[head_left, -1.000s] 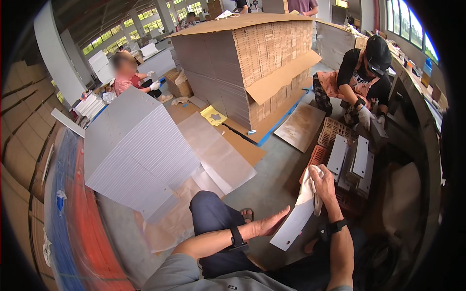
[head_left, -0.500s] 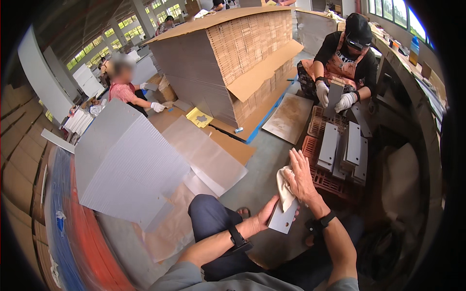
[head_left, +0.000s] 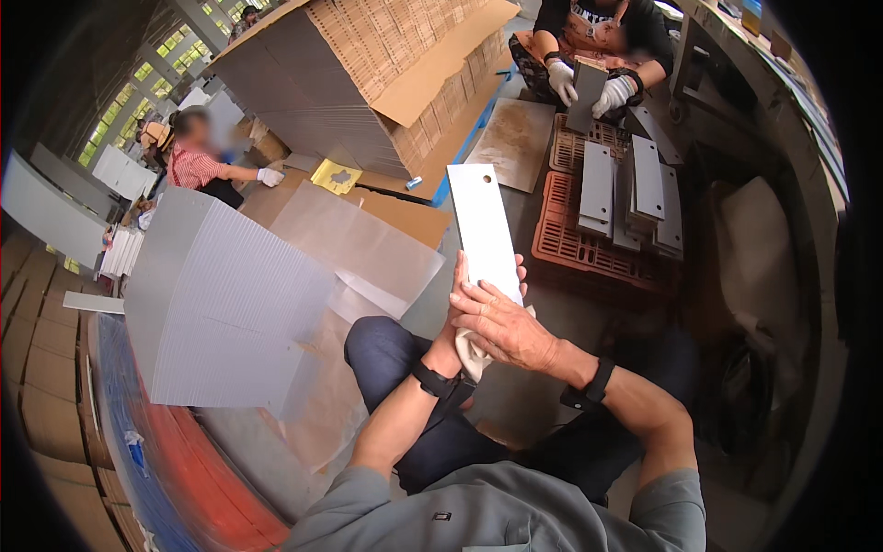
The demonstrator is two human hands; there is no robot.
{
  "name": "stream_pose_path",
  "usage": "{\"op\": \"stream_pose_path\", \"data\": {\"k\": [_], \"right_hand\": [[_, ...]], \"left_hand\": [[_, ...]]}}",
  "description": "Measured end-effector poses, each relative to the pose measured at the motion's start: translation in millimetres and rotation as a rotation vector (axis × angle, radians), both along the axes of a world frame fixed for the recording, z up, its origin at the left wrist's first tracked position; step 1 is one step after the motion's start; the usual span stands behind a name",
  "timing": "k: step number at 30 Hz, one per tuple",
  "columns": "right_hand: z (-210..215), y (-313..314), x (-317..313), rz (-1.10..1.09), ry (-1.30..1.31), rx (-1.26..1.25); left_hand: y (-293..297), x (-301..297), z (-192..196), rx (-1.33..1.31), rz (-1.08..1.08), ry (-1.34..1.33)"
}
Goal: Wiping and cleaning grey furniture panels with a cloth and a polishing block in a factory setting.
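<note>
A long white board (head_left: 489,225) with one round hole near its far end stands tilted up in front of me. My left hand (head_left: 447,333) is closed around its lower part, with fingertips showing along the right edge. Over the board's lower end lies my right hand (head_left: 511,333), its fingers bent across the white face near my left hand. A cream cloth (head_left: 473,359) is bunched beneath my right hand and hangs below it. The palm side of my right hand is hidden.
Orange plastic crates (head_left: 563,230) at the right bear several grey-white boards (head_left: 596,184). Behind them a co-worker in white gloves (head_left: 611,96) holds a grey board. A leaning stack of grey sheets (head_left: 248,294) stands left, a large stack of panels (head_left: 317,97) behind. Another person (head_left: 198,161) works far left.
The board has swung up and away from me, its holed end now pointing far. My right hand and the cloth have come down to the board's near end. The view has tilted downward.
</note>
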State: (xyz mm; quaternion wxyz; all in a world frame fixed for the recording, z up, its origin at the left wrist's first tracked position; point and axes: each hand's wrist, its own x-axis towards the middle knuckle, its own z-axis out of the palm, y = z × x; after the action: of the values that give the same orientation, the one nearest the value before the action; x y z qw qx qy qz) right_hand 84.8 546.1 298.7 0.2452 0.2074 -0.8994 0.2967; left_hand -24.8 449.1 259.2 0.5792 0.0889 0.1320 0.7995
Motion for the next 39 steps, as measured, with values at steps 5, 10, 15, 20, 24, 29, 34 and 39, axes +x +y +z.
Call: {"op": "stream_pose_path", "data": {"k": [5,10,15,20,24,29,34,39], "right_hand": [[13,23,10,-0.022,0.033,-0.343],[57,77,9,-0.518,0.26,-1.014],[32,46,0,-0.357,0.022,0.017],[31,123,-35,-0.635,0.201,-0.09],[23,184,-32,-0.827,-0.076,-0.825],[12,197,-17,-0.778,-0.034,-1.093],[21,178,-13,-0.74,-0.04,-1.088],[22,129,5,-0.709,0.078,-0.903]], "left_hand": [[9,16,26,-0.14,0.106,0.111],[-5,15,21,-0.191,0.1,0.249],[9,49,20,-0.313,0.173,0.206],[-2,61,13,-0.265,-0.118,0.332],[-1,58,5,-0.198,-0.172,0.31],[1,45,21,-0.155,-0.054,0.285],[1,19,-1,-0.263,0.17,0.19],[2,17,-10,-0.235,0.259,0.18]]}}
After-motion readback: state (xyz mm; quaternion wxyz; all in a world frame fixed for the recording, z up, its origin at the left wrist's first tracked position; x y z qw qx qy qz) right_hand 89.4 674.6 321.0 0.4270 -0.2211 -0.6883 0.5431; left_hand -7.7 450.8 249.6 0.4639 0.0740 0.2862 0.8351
